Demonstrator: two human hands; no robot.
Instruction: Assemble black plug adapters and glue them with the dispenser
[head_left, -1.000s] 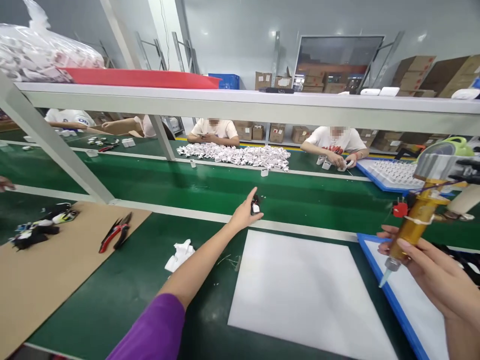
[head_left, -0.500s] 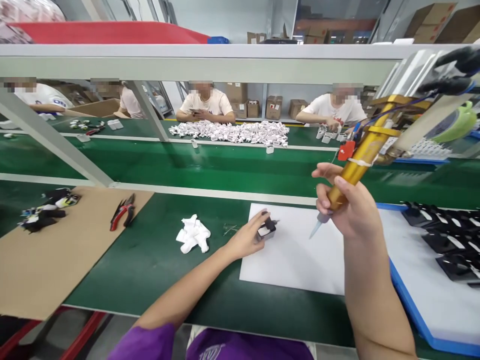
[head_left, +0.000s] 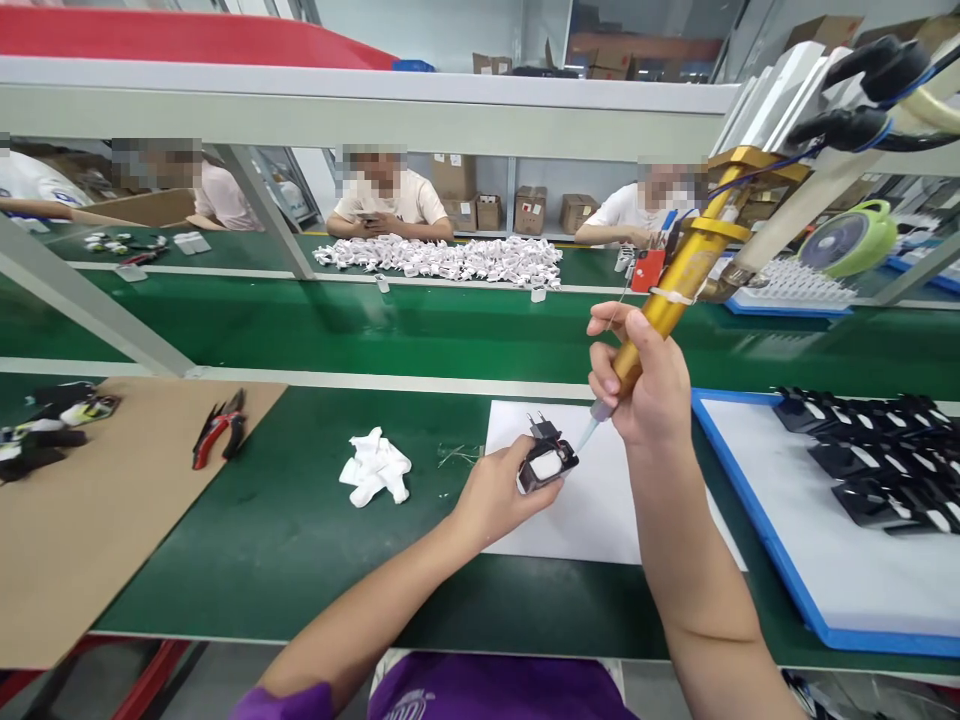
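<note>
My left hand (head_left: 499,490) is closed on a black plug adapter (head_left: 549,465), its open side with a white part inside tilted up and two metal pins at the far end. Wrapped round the gold barrel of a glue dispenser (head_left: 660,300) is my right hand (head_left: 641,385). The dispenser's pale tapered nozzle (head_left: 589,432) points down-left, its tip at or just above the adapter's right edge; whether they touch I cannot tell. Beneath both hands lies a white sheet (head_left: 607,520) on the green table.
To the right, a blue-rimmed white tray (head_left: 787,590) holds several black adapters (head_left: 870,500). Crumpled white finger cots or similar (head_left: 376,467) and red-handled pliers (head_left: 219,430) lie left. Across the green belt (head_left: 420,335), co-workers sit behind a white heap (head_left: 442,262).
My left hand has lifted and turned the adapter so its open side and pins show. My right hand has brought the dispenser left and down to it. The camera view has shifted slightly.
</note>
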